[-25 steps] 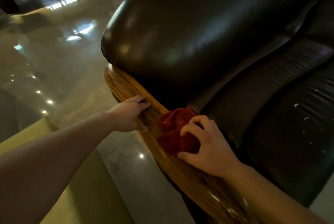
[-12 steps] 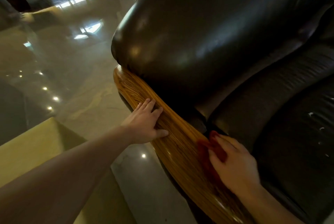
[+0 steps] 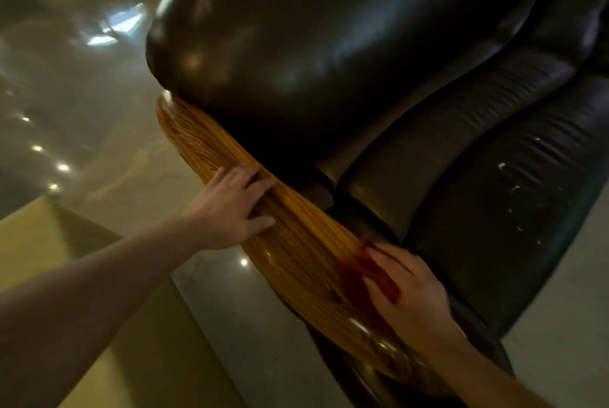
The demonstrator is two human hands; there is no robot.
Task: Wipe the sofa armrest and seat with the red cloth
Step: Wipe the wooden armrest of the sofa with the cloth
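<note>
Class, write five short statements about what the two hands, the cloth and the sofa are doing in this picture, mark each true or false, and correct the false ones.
1. The right hand presses the red cloth onto the wooden armrest. True.
2. The left hand holds the cloth. False: it lies flat and open on the wood, with nothing in it.
3. The cloth lies on the seat cushion. False: it is on the wooden armrest, beside the cushion.
4. The dark seat leather shows small pale marks. True.
5. The left hand is nearer the camera than the right hand. False: it rests farther along the armrest.
</note>
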